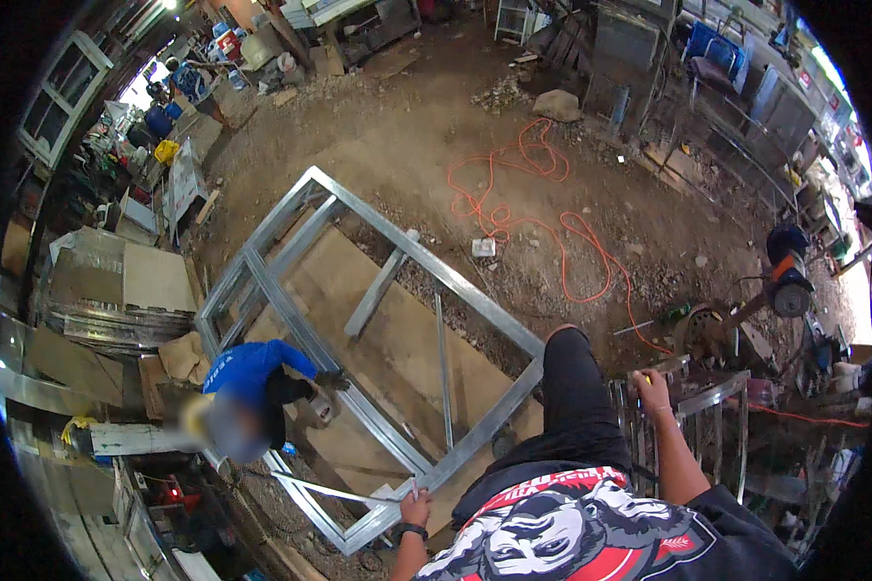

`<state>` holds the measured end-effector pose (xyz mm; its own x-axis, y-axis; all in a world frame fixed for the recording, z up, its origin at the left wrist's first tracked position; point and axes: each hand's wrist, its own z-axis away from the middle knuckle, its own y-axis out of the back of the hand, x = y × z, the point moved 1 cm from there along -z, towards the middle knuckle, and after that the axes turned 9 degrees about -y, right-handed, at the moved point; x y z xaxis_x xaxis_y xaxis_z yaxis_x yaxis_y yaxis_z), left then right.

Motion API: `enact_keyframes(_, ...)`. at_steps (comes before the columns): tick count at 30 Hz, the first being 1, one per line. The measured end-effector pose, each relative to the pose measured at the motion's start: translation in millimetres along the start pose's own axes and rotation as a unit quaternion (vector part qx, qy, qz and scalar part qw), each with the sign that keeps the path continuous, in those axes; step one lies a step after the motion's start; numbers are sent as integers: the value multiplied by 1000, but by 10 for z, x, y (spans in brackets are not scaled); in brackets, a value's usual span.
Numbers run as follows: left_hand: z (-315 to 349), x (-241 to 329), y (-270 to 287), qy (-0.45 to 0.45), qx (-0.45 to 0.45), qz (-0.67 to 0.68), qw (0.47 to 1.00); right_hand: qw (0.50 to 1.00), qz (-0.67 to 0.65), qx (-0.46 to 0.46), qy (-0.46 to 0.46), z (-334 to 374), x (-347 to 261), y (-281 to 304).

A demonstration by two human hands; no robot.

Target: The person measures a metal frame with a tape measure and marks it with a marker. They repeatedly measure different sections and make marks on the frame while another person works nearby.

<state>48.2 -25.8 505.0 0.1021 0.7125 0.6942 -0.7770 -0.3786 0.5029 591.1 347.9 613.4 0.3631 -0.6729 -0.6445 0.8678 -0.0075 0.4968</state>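
Dirt floor (388,136), clutter at the edges; metal frame (305,324) lies flat over brown board (419,353), left of the wearer's legs.
Left hand (415,510) by the frame's near bar, fingers pinched on a thin pale stick (415,487), presumably for fine control; contact with bar unclear. Right hand (652,391), near the rack (715,396), has fingers curled on a small yellow thing (646,381), kind unclear. Co-worker's gloved hand (333,381) sits at the middle rail, perhaps steadying. Board probably keeps grit off. Frame: silvery, straight bars, crosspieces inside.
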Motion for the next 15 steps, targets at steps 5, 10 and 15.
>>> enact_keyframes(5, -625, 944, -252, 36, 37, 33, 998, 995, 62, 77, 25, -1109, 578, 4)
enact_keyframes(10, -1557, 2022, -860, -56, 75, -20, 995, 983, 178, 3, 40, -1931, 245, -55)
enact_keyframes(15, -2574, 4291, -2273, -69, 78, -8, 995, 978, 206, 2, 16, -3492, -327, 160)
